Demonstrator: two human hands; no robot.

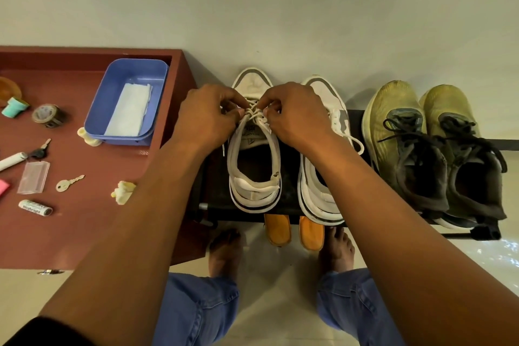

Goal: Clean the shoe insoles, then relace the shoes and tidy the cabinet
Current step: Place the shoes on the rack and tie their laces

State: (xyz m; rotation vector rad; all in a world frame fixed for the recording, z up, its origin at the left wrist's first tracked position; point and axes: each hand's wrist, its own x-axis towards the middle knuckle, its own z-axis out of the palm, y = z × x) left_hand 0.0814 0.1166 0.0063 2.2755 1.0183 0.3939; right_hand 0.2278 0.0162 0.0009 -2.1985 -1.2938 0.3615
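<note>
Both hands meet over the tongue of the white shoe [254, 154], the left hand [206, 118] and the right hand [297, 116] close together, each with fingers curled and pinching the white lace [254, 112] where it crosses the upper eyelets. That shoe sits directly under the hands on the dark rack [356, 118], its opening facing the person. Just right of the right hand lies the second white shoe [323, 188], partly under the forearm, with a loose lace end trailing beside it. Further right stand the yellow-green shoes [415, 149], their dark laces already threaded. Below the wrists, two orange insoles [293, 230] poke out from under the rack near bare feet. Left of the left hand, the red cabinet top [84, 227] carries a blue tray [129, 101] with a white cloth, keys, a battery and other clutter. Judging by this, relacing is under way on the first white shoe; whether the insoles are cleaned cannot be told, and the cabinet looks yet to be tidied.
</note>
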